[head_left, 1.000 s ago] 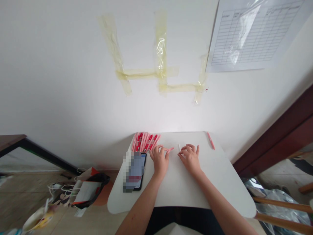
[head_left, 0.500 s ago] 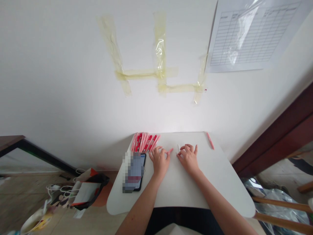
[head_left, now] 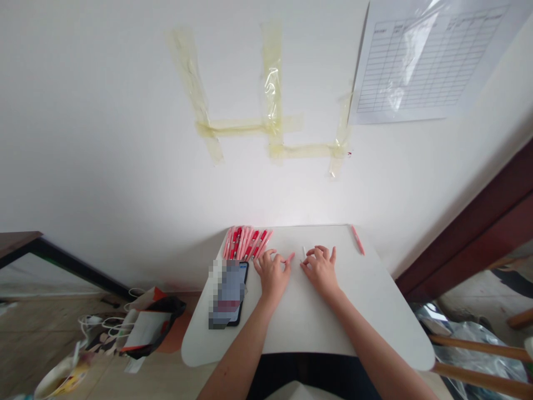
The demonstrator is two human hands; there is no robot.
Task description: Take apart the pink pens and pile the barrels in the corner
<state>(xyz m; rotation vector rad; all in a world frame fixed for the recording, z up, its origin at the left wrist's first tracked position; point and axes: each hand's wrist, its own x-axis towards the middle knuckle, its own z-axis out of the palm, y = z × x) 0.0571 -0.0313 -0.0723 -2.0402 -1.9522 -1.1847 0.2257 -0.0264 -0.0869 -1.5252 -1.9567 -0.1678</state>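
My left hand (head_left: 272, 276) rests over the white table (head_left: 308, 328) with thumb and forefinger closed on a short pink pen part (head_left: 290, 257), which points up and to the right. A little to its right, my right hand (head_left: 321, 271) makes a pinch with thumb and forefinger; a tiny pale thing seems to show at the fingertips, too small to name. A thin white stick (head_left: 303, 251) lies just beyond those fingertips. Beside my left hand, toward the wall, several pink and red pens (head_left: 246, 243) lie in a row.
One pink pen (head_left: 357, 240) lies alone near the table's far right corner. A phone (head_left: 237, 300), partly blurred out, is left of my left forearm. The wall (head_left: 166, 194) rises behind the table. A bag with cables (head_left: 150, 325) stands on the floor at left; wooden bars (head_left: 478, 344) are at right.
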